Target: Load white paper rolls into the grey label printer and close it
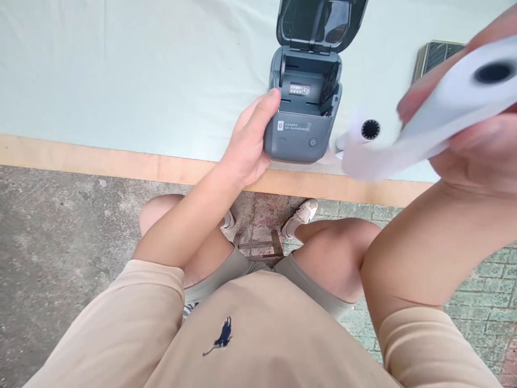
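My left hand (254, 134) grips the left side of a dark grey label printer (299, 137), thumb on its rim. The printer's lid (319, 24) is swung up, and its roll bay shows no roll inside. At the right, raised close to the camera, my right hand (476, 145) is closed around a white paper roll (452, 91) with a dark hole in its core. A loose end of paper hangs from this roll toward the printer, smeared by motion. Beside the printer a smaller white roll (370, 129) with a black core lies on the table, partly behind the loose paper.
A pale green cloth covers the table (161, 70), which has a wooden front edge (100, 156). Behind my right hand lies a dark flat object with a light rim (438, 54), partly hidden. My knees and a wooden stool (258, 245) are below the edge.
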`<action>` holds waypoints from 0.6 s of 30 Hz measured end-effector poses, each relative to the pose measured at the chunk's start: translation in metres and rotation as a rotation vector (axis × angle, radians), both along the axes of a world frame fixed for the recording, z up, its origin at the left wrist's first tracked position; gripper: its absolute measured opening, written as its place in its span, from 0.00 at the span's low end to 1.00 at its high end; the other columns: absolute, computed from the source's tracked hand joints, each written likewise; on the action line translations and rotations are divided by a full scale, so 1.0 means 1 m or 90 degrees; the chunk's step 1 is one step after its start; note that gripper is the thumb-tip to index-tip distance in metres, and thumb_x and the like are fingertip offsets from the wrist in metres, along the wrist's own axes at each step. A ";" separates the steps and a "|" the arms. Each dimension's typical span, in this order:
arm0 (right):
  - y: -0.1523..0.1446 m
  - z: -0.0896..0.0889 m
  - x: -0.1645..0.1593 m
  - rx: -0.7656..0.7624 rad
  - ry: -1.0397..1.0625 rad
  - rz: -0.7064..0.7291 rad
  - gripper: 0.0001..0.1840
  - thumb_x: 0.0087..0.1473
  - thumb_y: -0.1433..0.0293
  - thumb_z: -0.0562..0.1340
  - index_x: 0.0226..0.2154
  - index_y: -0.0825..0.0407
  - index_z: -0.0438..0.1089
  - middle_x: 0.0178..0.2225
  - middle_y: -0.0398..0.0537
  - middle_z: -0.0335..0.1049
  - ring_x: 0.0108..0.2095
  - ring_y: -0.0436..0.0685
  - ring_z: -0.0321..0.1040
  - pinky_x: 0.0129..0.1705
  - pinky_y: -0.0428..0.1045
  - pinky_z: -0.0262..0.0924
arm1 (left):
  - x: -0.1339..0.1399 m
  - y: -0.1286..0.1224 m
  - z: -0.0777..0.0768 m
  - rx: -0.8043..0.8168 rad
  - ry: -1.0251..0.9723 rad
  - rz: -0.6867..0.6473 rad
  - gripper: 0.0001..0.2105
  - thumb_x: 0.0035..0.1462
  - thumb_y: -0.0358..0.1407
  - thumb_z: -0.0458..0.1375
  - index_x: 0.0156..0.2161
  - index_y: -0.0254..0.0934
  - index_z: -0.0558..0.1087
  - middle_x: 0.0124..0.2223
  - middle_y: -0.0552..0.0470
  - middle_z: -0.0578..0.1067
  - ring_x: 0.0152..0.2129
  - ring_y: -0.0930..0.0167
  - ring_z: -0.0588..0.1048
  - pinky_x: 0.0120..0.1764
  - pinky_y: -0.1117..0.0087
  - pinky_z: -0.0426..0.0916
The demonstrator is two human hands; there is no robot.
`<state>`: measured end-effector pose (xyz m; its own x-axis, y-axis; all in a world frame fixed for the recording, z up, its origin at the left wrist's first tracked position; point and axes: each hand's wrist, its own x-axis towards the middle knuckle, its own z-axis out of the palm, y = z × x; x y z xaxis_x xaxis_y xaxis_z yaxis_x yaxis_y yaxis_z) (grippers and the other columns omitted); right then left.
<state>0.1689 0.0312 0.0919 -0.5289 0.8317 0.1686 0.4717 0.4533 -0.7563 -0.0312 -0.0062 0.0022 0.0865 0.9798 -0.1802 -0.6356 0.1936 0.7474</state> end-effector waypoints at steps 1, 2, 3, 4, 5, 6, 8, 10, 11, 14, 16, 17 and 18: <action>-0.005 0.005 -0.008 -0.042 0.044 0.062 0.20 0.45 0.56 0.65 0.41 0.46 0.69 0.38 0.46 0.70 0.36 0.57 0.68 0.34 0.54 0.63 | 0.000 -0.001 0.001 0.005 -0.002 0.008 0.12 0.60 0.42 0.51 0.37 0.37 0.73 0.31 0.55 0.74 0.32 0.75 0.75 0.36 0.75 0.70; -0.009 0.008 -0.016 -0.072 0.041 0.103 0.16 0.45 0.62 0.67 0.40 0.46 0.70 0.37 0.44 0.71 0.36 0.55 0.68 0.35 0.53 0.63 | 0.001 -0.002 0.002 0.012 -0.005 0.014 0.10 0.60 0.40 0.52 0.35 0.37 0.72 0.29 0.56 0.73 0.29 0.77 0.73 0.34 0.76 0.68; -0.012 0.008 -0.024 -0.078 0.027 0.119 0.15 0.45 0.68 0.66 0.39 0.46 0.71 0.37 0.42 0.71 0.36 0.54 0.68 0.36 0.52 0.64 | 0.001 -0.003 0.002 0.017 -0.005 0.016 0.09 0.60 0.39 0.53 0.33 0.38 0.71 0.28 0.58 0.72 0.27 0.79 0.72 0.32 0.77 0.67; -0.013 0.007 -0.031 -0.052 -0.017 0.110 0.15 0.47 0.71 0.64 0.40 0.46 0.71 0.38 0.41 0.72 0.37 0.53 0.68 0.38 0.51 0.64 | 0.001 -0.004 0.003 0.022 -0.002 0.013 0.07 0.59 0.38 0.54 0.33 0.39 0.71 0.27 0.58 0.71 0.26 0.79 0.70 0.31 0.77 0.66; -0.013 0.004 -0.037 -0.009 -0.068 0.084 0.16 0.48 0.73 0.62 0.42 0.46 0.70 0.40 0.40 0.72 0.38 0.53 0.68 0.39 0.51 0.64 | 0.001 -0.005 0.003 0.026 0.004 0.009 0.05 0.58 0.38 0.55 0.33 0.41 0.72 0.27 0.58 0.71 0.27 0.78 0.70 0.30 0.76 0.65; -0.013 0.001 -0.041 0.043 -0.115 0.050 0.17 0.49 0.74 0.61 0.43 0.46 0.70 0.42 0.40 0.71 0.40 0.53 0.69 0.41 0.50 0.64 | 0.002 -0.005 0.003 0.029 0.012 0.001 0.03 0.57 0.37 0.56 0.33 0.44 0.72 0.29 0.57 0.72 0.28 0.76 0.70 0.32 0.74 0.66; -0.010 -0.006 -0.044 0.126 -0.190 -0.004 0.20 0.50 0.73 0.60 0.46 0.45 0.69 0.45 0.39 0.71 0.43 0.54 0.68 0.44 0.50 0.64 | 0.002 -0.006 0.002 0.034 0.033 -0.019 0.02 0.56 0.37 0.57 0.35 0.47 0.72 0.33 0.56 0.74 0.33 0.72 0.70 0.35 0.72 0.67; -0.006 -0.012 -0.044 0.161 -0.225 -0.021 0.21 0.50 0.72 0.60 0.48 0.44 0.68 0.46 0.38 0.70 0.46 0.55 0.68 0.46 0.50 0.63 | 0.003 -0.006 0.001 0.047 0.048 -0.025 0.03 0.56 0.37 0.56 0.37 0.46 0.71 0.35 0.55 0.74 0.37 0.72 0.71 0.38 0.72 0.67; -0.005 -0.014 -0.044 0.164 -0.231 -0.024 0.21 0.49 0.72 0.60 0.47 0.44 0.67 0.46 0.38 0.70 0.46 0.55 0.68 0.47 0.50 0.63 | 0.003 -0.006 0.001 0.051 0.055 -0.024 0.04 0.57 0.37 0.55 0.38 0.44 0.71 0.35 0.56 0.73 0.38 0.72 0.72 0.38 0.73 0.68; -0.002 -0.017 -0.046 0.144 -0.233 -0.033 0.21 0.48 0.73 0.61 0.47 0.43 0.64 0.45 0.39 0.70 0.45 0.56 0.68 0.46 0.51 0.62 | 0.005 -0.006 0.000 0.057 0.063 -0.016 0.06 0.59 0.35 0.52 0.40 0.40 0.70 0.34 0.57 0.71 0.38 0.74 0.74 0.39 0.75 0.67; -0.002 -0.017 -0.047 0.146 -0.230 -0.038 0.20 0.48 0.72 0.61 0.46 0.44 0.63 0.46 0.41 0.68 0.46 0.57 0.67 0.45 0.52 0.61 | 0.005 -0.005 0.000 0.047 0.054 -0.012 0.05 0.59 0.35 0.52 0.38 0.41 0.70 0.32 0.57 0.71 0.36 0.75 0.74 0.38 0.74 0.68; -0.003 -0.016 -0.048 0.164 -0.227 -0.042 0.18 0.49 0.70 0.61 0.45 0.45 0.63 0.45 0.43 0.68 0.46 0.57 0.67 0.44 0.52 0.61 | 0.004 -0.005 0.000 0.038 0.046 -0.011 0.05 0.59 0.36 0.53 0.37 0.41 0.70 0.32 0.56 0.71 0.35 0.75 0.74 0.37 0.74 0.68; -0.004 -0.016 -0.049 0.187 -0.222 -0.046 0.15 0.50 0.69 0.61 0.43 0.47 0.64 0.44 0.45 0.68 0.45 0.57 0.66 0.43 0.52 0.60 | 0.004 -0.004 0.000 0.029 0.034 -0.007 0.05 0.59 0.38 0.53 0.36 0.41 0.70 0.31 0.55 0.72 0.34 0.74 0.74 0.36 0.73 0.69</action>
